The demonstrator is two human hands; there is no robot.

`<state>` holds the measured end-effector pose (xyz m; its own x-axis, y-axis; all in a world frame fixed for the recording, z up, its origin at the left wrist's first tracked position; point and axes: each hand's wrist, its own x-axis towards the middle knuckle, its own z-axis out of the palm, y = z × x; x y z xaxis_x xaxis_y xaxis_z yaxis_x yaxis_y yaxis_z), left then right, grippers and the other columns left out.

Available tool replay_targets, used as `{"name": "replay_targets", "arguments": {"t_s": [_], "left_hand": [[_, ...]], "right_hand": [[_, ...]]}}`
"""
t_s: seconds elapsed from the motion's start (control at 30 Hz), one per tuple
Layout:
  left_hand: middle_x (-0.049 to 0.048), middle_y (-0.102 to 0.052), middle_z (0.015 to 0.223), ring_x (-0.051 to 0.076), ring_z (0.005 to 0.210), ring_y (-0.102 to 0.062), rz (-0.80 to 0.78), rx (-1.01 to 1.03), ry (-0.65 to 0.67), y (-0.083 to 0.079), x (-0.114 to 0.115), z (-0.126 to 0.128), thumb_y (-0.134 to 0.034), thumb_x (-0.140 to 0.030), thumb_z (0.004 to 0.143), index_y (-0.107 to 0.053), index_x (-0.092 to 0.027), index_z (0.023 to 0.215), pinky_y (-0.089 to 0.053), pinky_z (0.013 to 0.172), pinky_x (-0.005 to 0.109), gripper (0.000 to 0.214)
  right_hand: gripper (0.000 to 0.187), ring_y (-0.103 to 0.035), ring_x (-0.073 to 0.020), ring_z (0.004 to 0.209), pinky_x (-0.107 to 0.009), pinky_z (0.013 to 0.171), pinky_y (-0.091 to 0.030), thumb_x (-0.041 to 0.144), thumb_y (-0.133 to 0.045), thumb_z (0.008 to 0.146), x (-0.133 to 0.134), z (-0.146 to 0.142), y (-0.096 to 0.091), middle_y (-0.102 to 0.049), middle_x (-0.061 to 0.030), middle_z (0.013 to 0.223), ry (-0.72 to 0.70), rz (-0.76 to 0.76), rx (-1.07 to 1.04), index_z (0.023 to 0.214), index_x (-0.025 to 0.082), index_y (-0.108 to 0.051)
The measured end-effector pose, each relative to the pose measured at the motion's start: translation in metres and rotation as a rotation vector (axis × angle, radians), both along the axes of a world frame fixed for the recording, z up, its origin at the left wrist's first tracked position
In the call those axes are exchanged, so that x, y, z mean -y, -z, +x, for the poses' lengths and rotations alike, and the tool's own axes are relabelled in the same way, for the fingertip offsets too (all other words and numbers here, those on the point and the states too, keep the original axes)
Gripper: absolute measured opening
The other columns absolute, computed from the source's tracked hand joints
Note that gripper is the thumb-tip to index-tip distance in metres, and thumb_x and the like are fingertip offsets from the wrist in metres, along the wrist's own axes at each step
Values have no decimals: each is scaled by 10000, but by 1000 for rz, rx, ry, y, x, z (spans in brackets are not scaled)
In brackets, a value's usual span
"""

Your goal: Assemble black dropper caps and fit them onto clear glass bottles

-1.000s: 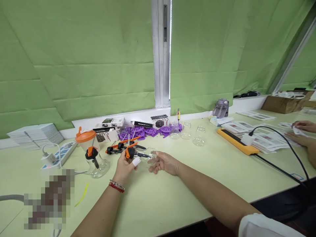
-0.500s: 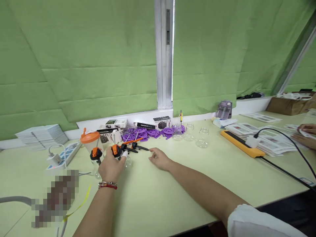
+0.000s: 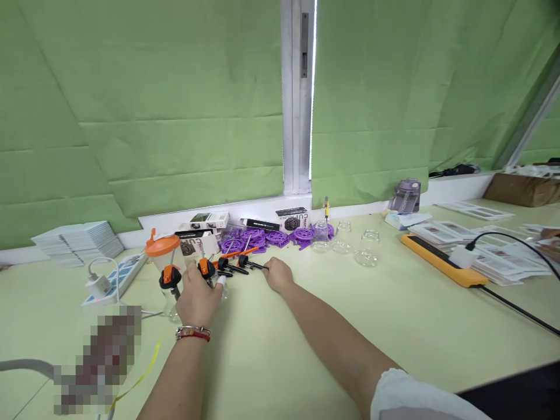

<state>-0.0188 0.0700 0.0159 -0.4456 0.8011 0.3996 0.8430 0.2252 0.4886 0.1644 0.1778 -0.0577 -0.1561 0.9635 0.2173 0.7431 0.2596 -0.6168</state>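
My left hand [image 3: 199,298], with bracelets at the wrist and a white cover on one fingertip, is closed around a small clear glass bottle [image 3: 224,293]. Its black-and-orange lid [image 3: 206,268] shows above my fingers. Beside it on the left stands a second glass bottle [image 3: 170,308] with a black-and-orange lid [image 3: 170,276]. My right hand [image 3: 279,275] pinches the tip of a black tube that sticks out of a black lid [image 3: 244,262] lying on the table. Another black lid with a tube [image 3: 224,265] lies next to it.
Purple wheel-shaped pieces [image 3: 277,238], small boxes [image 3: 201,242] and an orange-lidded cup [image 3: 161,248] stand behind. Several clear glass bottles [image 3: 366,255] are right of centre. A yellow power strip [image 3: 441,262] and papers lie right; a white power strip [image 3: 131,271] lies left.
My right hand has moved slightly and its fingers have closed on the black tube's tip. My left hand stays on the bottle. The view has shifted a little.
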Motion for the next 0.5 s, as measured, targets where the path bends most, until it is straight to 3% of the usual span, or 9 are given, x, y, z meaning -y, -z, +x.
{"name": "replay_targets", "arguments": {"t_s": [0.13, 0.23, 0.3, 0.37, 0.5], "left_hand": [[203, -378, 1423, 364, 1202, -485, 252, -111, -13, 1, 6, 7, -572, -410, 773, -309, -145, 1403, -493, 834, 468, 733], [200, -485, 1292, 325, 1166, -507, 411, -107, 214, 12, 7, 16, -562, -341, 782, -391, -123, 1321, -471, 886, 417, 606], [166, -559, 1128, 263, 891, -609, 341, 15, 382, 22, 4, 26, -557, -343, 778, -412, -124, 1282, -497, 777, 389, 568], [134, -559, 1070, 179, 637, -580, 222, 266, 452, 33, 1, 37, -529, -413, 802, -372, -131, 1292, -491, 611, 352, 587], [42, -560, 883, 127, 509, -507, -22, 810, 495, 46, -1, 56, -476, -554, 820, -404, -179, 1212, -400, 424, 258, 547]], "right_hand": [[215, -562, -215, 901, -324, 820, -417, 235, -528, 870, 3, 8, 0, -623, -96, 948, -26, 36, -88, 835, 190, -735], [217, -566, -195, 857, -310, 822, -428, 209, -523, 870, 10, 18, 2, -630, -77, 896, -64, 59, -177, 849, 197, -738], [209, -573, -182, 834, -298, 810, -443, 204, -529, 864, 20, 28, 3, -634, -60, 876, -96, 70, -231, 863, 205, -737], [193, -576, -174, 807, -294, 786, -455, 199, -544, 849, 33, 41, 4, -633, -47, 850, -151, 66, -304, 855, 206, -736], [157, -571, -175, 781, -310, 761, -451, 191, -589, 804, 63, 64, 7, -623, -43, 814, -360, 25, -443, 822, 206, -745]]}}
